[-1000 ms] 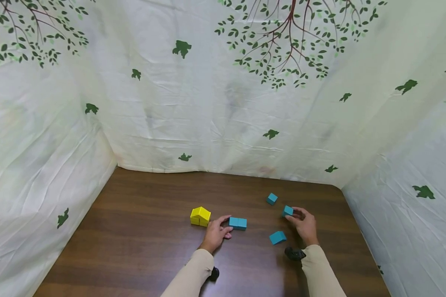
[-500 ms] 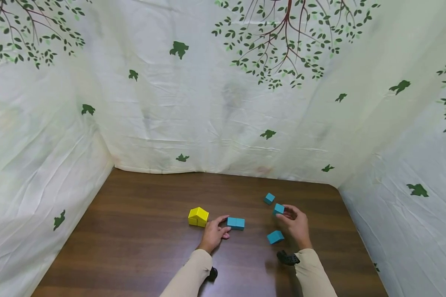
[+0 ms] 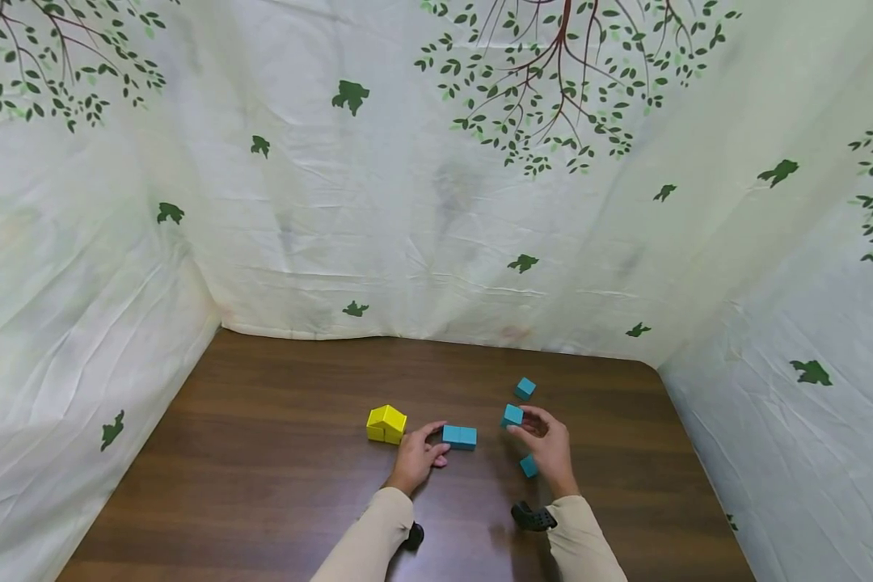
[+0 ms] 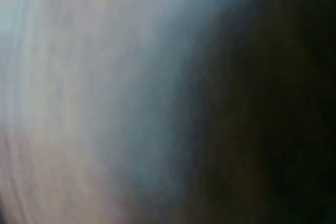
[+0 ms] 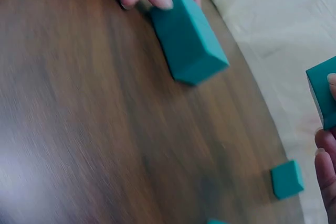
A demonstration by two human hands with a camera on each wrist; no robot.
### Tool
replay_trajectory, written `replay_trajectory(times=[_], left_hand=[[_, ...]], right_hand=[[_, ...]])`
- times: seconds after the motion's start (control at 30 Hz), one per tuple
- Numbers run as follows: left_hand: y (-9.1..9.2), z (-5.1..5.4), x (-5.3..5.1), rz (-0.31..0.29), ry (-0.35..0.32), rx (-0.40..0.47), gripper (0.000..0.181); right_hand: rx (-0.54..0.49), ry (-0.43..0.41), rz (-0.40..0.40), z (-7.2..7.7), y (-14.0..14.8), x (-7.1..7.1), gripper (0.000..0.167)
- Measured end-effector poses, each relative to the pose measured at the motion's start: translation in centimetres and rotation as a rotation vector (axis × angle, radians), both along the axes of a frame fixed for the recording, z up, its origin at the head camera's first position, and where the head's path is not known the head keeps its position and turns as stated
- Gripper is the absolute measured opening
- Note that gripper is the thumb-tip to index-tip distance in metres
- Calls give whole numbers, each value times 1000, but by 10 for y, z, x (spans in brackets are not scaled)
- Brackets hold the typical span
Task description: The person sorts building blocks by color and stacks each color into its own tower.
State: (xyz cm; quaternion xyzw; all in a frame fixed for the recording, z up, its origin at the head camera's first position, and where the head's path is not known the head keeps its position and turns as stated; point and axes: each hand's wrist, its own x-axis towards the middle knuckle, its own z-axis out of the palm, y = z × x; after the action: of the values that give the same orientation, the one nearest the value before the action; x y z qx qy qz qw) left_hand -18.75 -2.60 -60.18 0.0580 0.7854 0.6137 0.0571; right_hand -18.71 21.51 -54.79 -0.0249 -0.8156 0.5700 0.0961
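My left hand rests on the table and pinches the left end of a pair of blue blocks set side by side; in the right wrist view its thumb and fingers lie on either side of these blocks. My right hand holds a blue block between thumb and fingers, above the table right of the pair. This held block also shows at the right edge of the right wrist view. The left wrist view is too blurred to read.
A yellow block shape with a peaked top stands just left of my left hand. One blue cube lies farther back; another blue block is partly hidden by my right hand. White printed cloth borders the brown table.
My right hand has moved left with its blue block, toward the pair, and now partly covers the nearer loose block. The left hand stays at the pair. The head view has shifted slightly.
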Motion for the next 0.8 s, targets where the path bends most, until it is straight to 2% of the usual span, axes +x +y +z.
replay_trajectory(times=[0.27, 0.5, 0.8], left_hand=[[0, 0, 0, 0, 17, 21, 42], [0, 1, 1, -1, 4, 10, 43], [-1, 2, 0, 4, -24, -14, 42]], right_hand=[[-38, 32, 46, -6, -27, 1, 37], [-2, 88, 104, -11, -46, 1, 36], [45, 87, 156, -20, -64, 1, 37]])
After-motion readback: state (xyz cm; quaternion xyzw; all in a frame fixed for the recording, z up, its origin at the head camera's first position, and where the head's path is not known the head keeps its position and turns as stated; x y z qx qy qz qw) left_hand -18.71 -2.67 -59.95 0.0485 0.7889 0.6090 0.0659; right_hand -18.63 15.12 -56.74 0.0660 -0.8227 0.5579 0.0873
